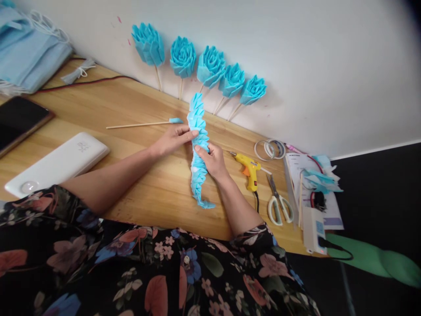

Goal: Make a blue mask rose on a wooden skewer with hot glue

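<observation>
A long strip of folded blue paper petals (198, 169) hangs between my two hands over the wooden table. My left hand (176, 138) pinches its left edge, thumb on top. Just below, my right hand (213, 160) grips the opposite edge, its thumb pressed on the folds. The strip's lower end curls to the right. Beyond my left hand lies a thin wooden stick (141, 125) with a blue tip. To the right of my right hand rests a yellow glue gun (250, 171), with white-handled scissors (275, 206) beside it.
Several blue paper roses (183, 57) on sticks lean against the wall. Tape rolls (269, 150), a booklet with blue scraps (322, 180) and a white power strip (314, 230) stand right. A power bank (59, 164), a phone (21, 120) and blue masks (31, 48) lie left.
</observation>
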Motion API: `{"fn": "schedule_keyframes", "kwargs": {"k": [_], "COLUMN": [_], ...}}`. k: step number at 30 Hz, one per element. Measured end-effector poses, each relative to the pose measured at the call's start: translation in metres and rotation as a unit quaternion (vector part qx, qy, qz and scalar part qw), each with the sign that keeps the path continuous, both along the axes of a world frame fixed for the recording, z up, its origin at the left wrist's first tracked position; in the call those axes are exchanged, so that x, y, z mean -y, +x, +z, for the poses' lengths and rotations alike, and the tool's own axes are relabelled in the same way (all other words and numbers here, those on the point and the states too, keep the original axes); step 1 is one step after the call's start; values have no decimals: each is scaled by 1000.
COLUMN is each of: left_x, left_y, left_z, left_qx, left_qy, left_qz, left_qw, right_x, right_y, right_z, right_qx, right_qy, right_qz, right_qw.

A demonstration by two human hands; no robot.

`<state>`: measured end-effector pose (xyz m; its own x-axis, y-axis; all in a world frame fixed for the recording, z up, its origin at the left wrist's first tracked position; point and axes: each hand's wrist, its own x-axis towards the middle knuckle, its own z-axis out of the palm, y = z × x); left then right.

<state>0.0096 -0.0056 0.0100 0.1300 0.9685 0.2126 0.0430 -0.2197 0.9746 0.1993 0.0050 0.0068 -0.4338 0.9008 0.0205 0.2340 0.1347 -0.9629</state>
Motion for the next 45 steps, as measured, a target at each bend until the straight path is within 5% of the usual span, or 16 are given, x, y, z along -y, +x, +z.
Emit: {"fn": "schedule_keyframes", "kwargs": {"k": [7,19,30,40,45], "left_x": [0,-3,0,-8,-5], "left_y": [1,2,2,-1,0], "left_z": [0,-3,0,-8,-3], "left_qx": [24,110,26,134,69], "left_qy": [0,18,5,10,7], "left_qz": [2,123,8,140,81], "left_qw": [1000,986,1000,981,994], "right_x": [0,-1,0,2,1], "right_y": [0,-2,-1,-1,-3], "right_z": [-2,-1,-5,1,-4], "right_qx": [-27,-20,-30,-26,-26], "right_qy": [-9,-15,-19,-17,-25], "right_qz": [-11,28,-26,67,2], "right_qw": [1000,999,999,997,999]}}
